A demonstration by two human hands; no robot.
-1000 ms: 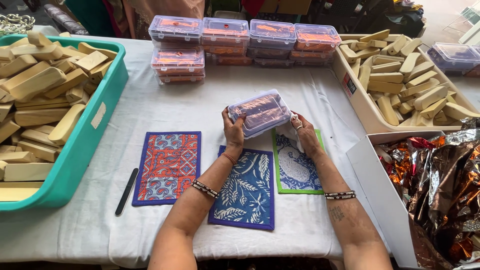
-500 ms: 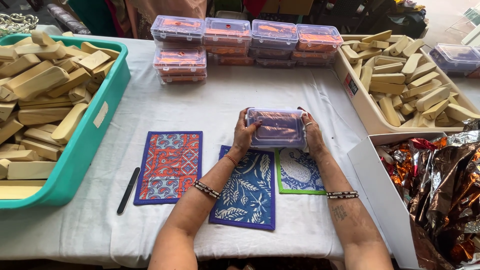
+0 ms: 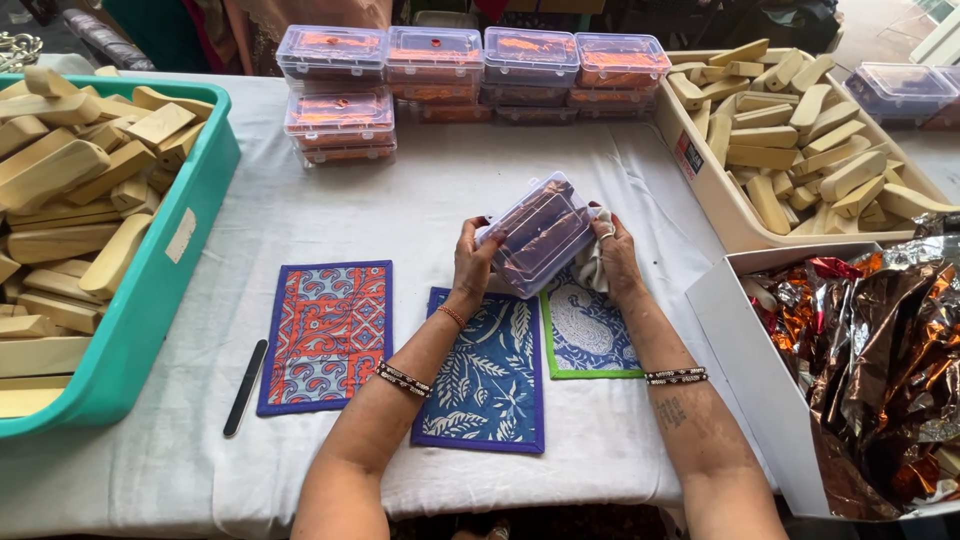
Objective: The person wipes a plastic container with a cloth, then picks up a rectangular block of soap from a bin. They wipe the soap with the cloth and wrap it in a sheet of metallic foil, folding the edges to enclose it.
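Above the middle of the table, a clear plastic box [image 3: 538, 235] w/ snap lid is held tilted betw. both hands, lifted off the cloth. The left hand [image 3: 473, 262] is closed on its near-left corner, fingers curled over the edge; the right hand [image 3: 612, 255] is clamped on the right side, w/ a pale cloth [image 3: 588, 262] bunched betw. palm and box. Dark reddish-brown pieces can be made out inside thru the lid; what they are can't be told.

Step in hand, as judged: the filled box is being wiped or checked, approx. mid-handling. Whatever move follows would call for a firm two-handed hold, since smooth plastic can slip, and for the lid to be kept shut while tilted.

Under the hands three quilted mats are laid flat: a red-and-blue patterned mat [image 3: 325, 335] at left, a blue leaf-print mat [image 3: 487, 375] in the middle, a green-edged blue mat [image 3: 588, 335] at right, partly hidden. A slim black file-like stick [image 3: 245, 386] lies near left. A white tablecloth [image 3: 400, 210], soft and creased, covers the top.

At far centre, stacked clear boxes [image 3: 470, 65] w/ orange contents are set in rows. A teal tub [image 3: 170, 280] at left and a beige tray [image 3: 715, 190] at far right are heaped w/ smooth pale wooden blocks [image 3: 70, 170], rounded at the ends. A white carton [image 3: 740, 370] at near right is stuffed w/ crinkled copper foil [image 3: 880, 350].
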